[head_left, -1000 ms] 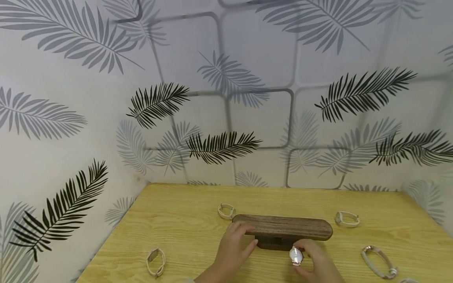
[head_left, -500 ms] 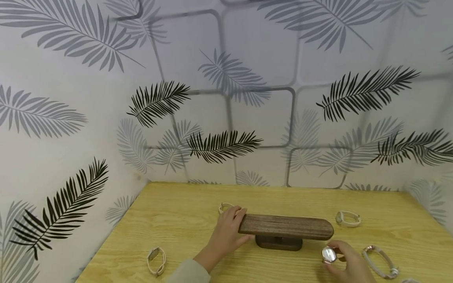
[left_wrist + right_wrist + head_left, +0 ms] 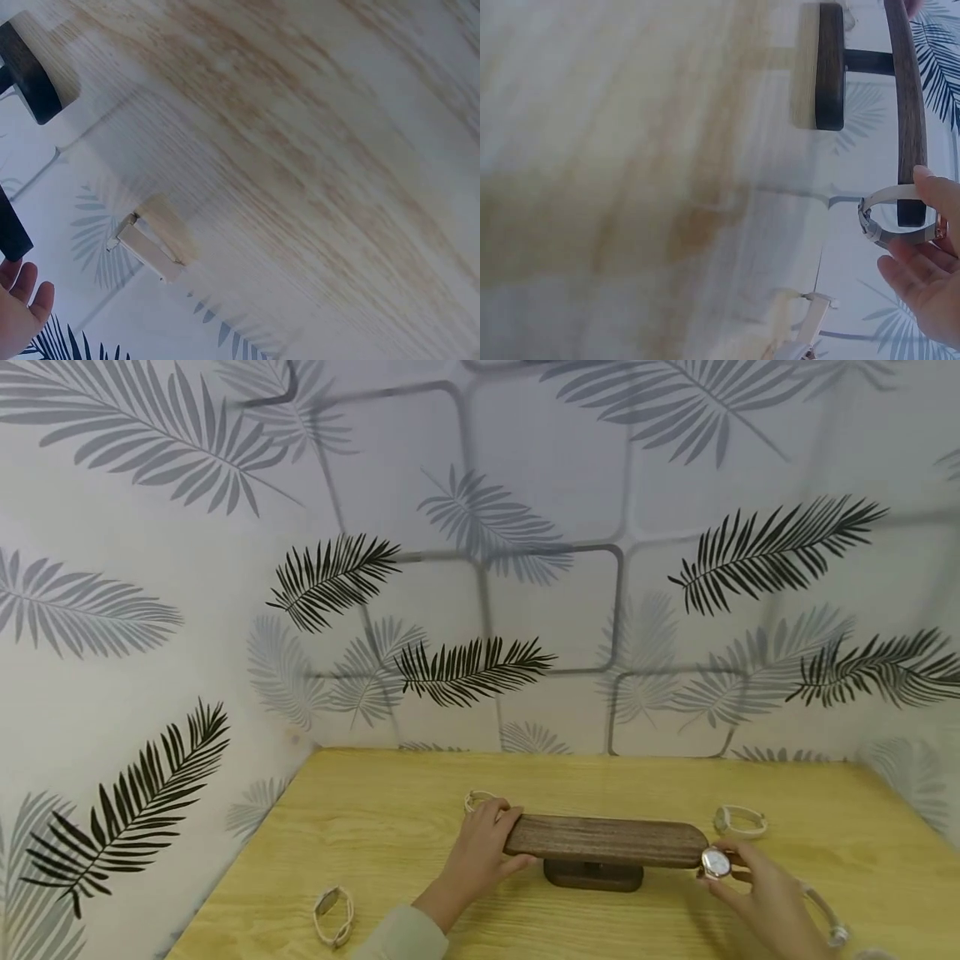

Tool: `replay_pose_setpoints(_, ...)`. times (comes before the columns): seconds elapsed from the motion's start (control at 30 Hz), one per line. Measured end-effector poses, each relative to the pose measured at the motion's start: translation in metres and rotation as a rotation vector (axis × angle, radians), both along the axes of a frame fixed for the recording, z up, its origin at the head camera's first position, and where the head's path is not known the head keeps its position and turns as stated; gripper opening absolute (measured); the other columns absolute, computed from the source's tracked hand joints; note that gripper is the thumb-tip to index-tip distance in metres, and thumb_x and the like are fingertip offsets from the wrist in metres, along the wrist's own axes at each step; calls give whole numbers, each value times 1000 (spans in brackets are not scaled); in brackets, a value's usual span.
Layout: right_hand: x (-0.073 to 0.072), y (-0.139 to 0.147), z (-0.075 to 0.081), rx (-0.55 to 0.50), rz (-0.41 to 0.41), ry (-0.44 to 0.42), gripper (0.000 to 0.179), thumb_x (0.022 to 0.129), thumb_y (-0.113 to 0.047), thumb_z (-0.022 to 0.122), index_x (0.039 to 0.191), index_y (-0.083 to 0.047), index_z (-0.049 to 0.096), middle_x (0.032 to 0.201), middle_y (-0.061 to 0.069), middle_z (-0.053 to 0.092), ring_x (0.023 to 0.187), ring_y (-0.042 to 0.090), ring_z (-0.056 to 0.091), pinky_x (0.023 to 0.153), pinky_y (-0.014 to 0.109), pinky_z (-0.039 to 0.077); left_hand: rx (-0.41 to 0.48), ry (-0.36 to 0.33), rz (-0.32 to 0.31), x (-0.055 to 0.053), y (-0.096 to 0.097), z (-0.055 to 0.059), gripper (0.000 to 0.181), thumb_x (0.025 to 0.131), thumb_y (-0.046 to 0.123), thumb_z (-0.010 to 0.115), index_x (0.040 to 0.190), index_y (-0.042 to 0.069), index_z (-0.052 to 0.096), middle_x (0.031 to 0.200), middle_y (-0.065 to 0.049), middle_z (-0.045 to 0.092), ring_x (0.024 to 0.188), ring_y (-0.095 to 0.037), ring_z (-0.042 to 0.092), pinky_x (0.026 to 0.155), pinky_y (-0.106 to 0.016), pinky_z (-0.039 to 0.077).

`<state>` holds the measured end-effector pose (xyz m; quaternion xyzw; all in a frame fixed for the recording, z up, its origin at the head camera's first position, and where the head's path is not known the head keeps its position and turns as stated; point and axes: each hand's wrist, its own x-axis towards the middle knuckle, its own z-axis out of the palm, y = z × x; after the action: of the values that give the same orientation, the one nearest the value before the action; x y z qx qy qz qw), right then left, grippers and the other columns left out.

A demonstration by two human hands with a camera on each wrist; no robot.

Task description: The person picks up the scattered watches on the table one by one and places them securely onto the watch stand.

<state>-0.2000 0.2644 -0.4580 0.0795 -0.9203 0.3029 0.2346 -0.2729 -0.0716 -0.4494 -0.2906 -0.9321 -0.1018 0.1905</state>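
Presently left hand (image 3: 480, 847) grips the stand (image 3: 603, 841) — right hand (image 3: 768, 893), a watch (image 3: 716, 863) (around its tip (image 3: 911, 214)).

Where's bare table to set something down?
Bare: between the front-left watch and back-left watch; behind the stand, between the back-left watch and back-right watch; in front of the stand, between the left hand and right hand. Crowded: the stand's right end, where the right hand, held watch, back-right watch and right-side band bunch up.
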Motion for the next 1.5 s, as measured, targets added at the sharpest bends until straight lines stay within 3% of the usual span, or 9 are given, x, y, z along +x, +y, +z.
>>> replay_pose_setpoints(0.13,-11,-1,6,15,40,38,46,65,-4,81,104,5,59,97,15,66,83,26,64,68,35,56,3,-10,8,2,-1,3,60,80,45,67,127,11,53,116,-5,51,109,-21,49,92,-39,45)
replay_pose_setpoints(0.37,-21,6,9,7,144,97,46,59,-1,81,100,4,60,93,11,64,83,-9,55,67,33,57,10,18,-24,3,1,6,55,78,40,70,121,9,57,114,-6,54,104,-20,51,87,-37,46)
replay_pose_setpoints(0.5,-20,11,10,-36,165,-2,48,64,-5,80,105,6,58,97,19,64,82,16,67,67,34,57,24,-2,-36,2,4,6,54,77,37,71,120,7,57,115,-7,54,105,-22,51,89,-37,46)
replay_pose_setpoints(0.63,-20,13,12,-92,166,-139,55,70,-9,77,115,10,52,105,30,61,87,37,65,69,33,57,35,-25,-39,1,4,5,55,77,36,70,121,6,57,116,-8,54,108,-23,50,92,-38,46)
replay_pose_setpoints(0.73,-21,14,11,-106,178,-127,56,69,-8,78,114,12,52,104,32,61,86,28,68,69,31,57,42,-32,-44,1,5,5,55,77,36,70,121,6,57,116,-8,53,108,-23,50,93,-37,46)
replay_pose_setpoints(0.87,-26,15,12,-63,221,-19,50,64,-6,80,106,9,58,98,26,64,82,14,69,67,32,57,52,-45,-49,1,5,5,55,77,36,69,122,6,57,116,-9,53,108,-24,49,92,-36,47)
replay_pose_setpoints(1.07,-31,17,16,45,216,-36,51,63,-15,82,105,5,61,99,20,66,88,40,64,72,38,56,47,-67,-52,0,5,6,54,77,34,70,122,5,57,117,-9,52,109,-24,49,91,-35,48)
replay_pose_setpoints(1.2,-32,16,19,42,240,-84,53,64,-18,81,108,4,60,102,19,66,92,40,63,75,38,55,54,-81,-55,1,5,6,54,77,33,70,121,5,57,117,-9,52,110,-25,49,91,-35,48)
replay_pose_setpoints(1.5,-42,14,24,99,352,-23,52,61,-17,83,103,4,60,97,16,66,91,34,65,75,36,56,59,-79,-58,-1,5,6,55,77,34,71,121,5,57,117,-9,53,110,-25,49,91,-35,48)
